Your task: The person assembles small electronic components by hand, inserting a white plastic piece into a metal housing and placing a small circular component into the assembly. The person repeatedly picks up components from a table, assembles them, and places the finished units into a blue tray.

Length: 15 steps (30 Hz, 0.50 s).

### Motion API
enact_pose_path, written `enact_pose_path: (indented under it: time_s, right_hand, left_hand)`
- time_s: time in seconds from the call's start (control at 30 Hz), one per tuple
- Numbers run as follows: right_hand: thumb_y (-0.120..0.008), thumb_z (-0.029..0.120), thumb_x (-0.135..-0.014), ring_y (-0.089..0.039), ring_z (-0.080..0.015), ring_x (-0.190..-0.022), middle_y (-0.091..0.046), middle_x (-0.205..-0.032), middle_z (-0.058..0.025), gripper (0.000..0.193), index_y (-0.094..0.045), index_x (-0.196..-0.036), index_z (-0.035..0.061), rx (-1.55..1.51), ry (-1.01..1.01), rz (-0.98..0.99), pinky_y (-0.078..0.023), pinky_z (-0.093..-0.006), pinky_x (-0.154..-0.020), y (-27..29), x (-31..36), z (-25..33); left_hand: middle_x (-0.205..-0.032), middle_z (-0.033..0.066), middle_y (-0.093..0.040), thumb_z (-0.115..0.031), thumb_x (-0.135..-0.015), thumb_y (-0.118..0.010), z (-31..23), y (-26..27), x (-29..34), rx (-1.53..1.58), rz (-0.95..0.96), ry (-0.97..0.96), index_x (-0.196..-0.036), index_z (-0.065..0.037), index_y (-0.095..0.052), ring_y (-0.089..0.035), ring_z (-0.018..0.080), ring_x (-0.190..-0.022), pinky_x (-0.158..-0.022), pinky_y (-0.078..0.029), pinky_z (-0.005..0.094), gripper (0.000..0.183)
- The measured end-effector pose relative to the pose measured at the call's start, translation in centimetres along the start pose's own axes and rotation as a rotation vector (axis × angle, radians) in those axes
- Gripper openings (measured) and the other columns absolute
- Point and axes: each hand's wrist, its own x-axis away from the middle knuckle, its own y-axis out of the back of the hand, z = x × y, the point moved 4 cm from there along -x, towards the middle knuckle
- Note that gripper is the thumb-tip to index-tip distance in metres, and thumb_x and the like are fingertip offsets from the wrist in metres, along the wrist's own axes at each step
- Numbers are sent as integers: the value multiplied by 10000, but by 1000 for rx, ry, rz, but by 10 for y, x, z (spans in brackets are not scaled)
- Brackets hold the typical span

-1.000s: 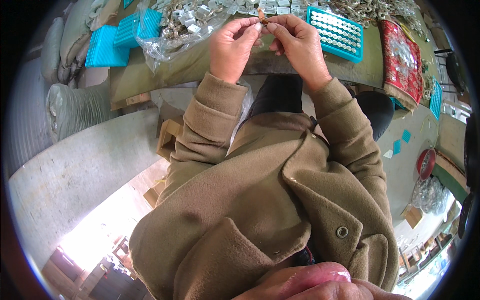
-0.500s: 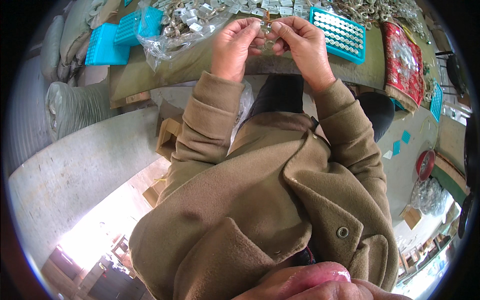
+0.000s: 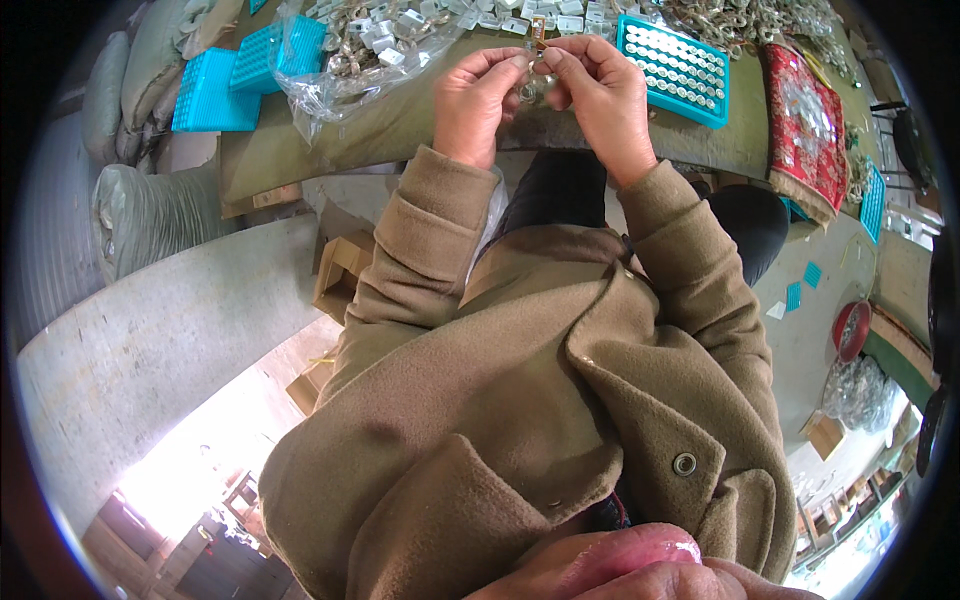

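Over the table's near edge, my left hand (image 3: 472,108) and my right hand (image 3: 605,105) are close together, fingertips almost meeting. Both are closed in a pinch on a small part with a thin, looped wire (image 3: 529,90) that hangs below the fingertips. Its exact kind is too small to make out. An orange-brown strip (image 3: 538,28) shows just beyond the fingers. To the right of my right hand lies a turquoise tray (image 3: 626,100) holding rows of round white pieces. Beyond the hands are several loose white plastic housings (image 3: 515,22).
A clear plastic bag (image 3: 330,105) with wired white parts lies at the left, beside stacked turquoise trays (image 3: 215,95). Bundles of wired parts (image 3: 760,20) lie at the far right, near a red patterned cloth (image 3: 795,95). An open cardboard box (image 3: 345,265) stands below the table.
Both hands have shifted slightly; the left has tilted toward the right hand, which has drawn a little left. The wire loop shows lower between them. Everything else stays in place.
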Motion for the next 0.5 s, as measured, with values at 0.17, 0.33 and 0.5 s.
enact_pose_path:
  time_s: [0.17, 0.33, 0.5]
  right_hand:
    - [-615, 120, -917, -583, -64, -621, -683, -841, -52, 163, -644, -997, -20, -291, -223, -11, -508, -207, -556, -3, 2, -16]
    - [-600, 134, -928, -583, -69, -626, -687, -850, -62, 191, -637, -1040, -16, -154, -126, 54, -507, -211, -572, -5, 3, -12]
    - [-590, 141, -936, -584, -73, -643, -680, -862, -72, 210, -627, -1061, -23, -292, -185, 110, -509, -218, -595, -4, 3, -9]
  left_hand:
    - [-820, -34, -656, -162, -896, -653, 6, 1, -2, 37, -52, 70, -1023, -81, -680, -477, 3, -578, -485, -347, 152, 153]
    - [-795, -66, -635, -159, -896, -662, -5, 0, -5, -59, -13, -160, -1051, -78, -700, -450, -10, -578, -479, -322, 145, 179]
    - [-812, -44, -656, -158, -877, -687, -11, 10, -8, -158, 65, -121, -1039, -39, -709, -501, -8, -640, -533, -400, 150, 202]
